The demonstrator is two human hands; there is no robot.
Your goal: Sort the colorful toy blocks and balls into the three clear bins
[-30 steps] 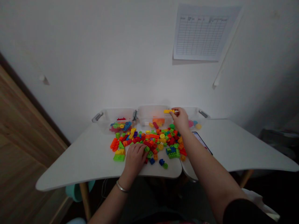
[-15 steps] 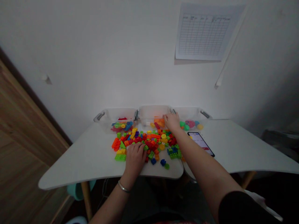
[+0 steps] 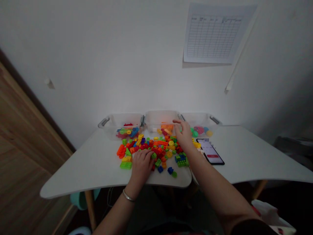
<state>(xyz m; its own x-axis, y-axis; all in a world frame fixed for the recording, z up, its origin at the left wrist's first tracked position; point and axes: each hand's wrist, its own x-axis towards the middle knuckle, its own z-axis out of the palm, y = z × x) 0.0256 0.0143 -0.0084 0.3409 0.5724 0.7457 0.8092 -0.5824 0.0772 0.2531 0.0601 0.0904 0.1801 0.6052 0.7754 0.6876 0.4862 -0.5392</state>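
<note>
A heap of colourful plastic toy building blocks (image 3: 160, 143) lies on the white table. My left hand (image 3: 142, 162) rests at the heap's near left side, its fingers bent down around a small green block (image 3: 154, 155); the thumb is partly hidden. Above the heap's far right edge is my right hand (image 3: 184, 133), with index finger and thumb apart and nothing visible between them. It is just in front of the middle clear plastic box (image 3: 156, 118), which contains orange, yellow and red pieces. Two blue blocks (image 3: 170, 170) and a green round piece (image 3: 174, 174) lie near the front edge.
The left clear box (image 3: 112, 120) holds mixed coloured pieces, and the right clear box (image 3: 207, 119) has green, pink, blue and yellow ones. A lit phone (image 3: 212, 153) lies right of my forearm. The wall (image 3: 122, 65) rises behind the boxes.
My right hand has drawn back from the middle box toward me and slightly right, and its fingers have spread. My left hand has stayed at the heap, with a slight finger shift.
</note>
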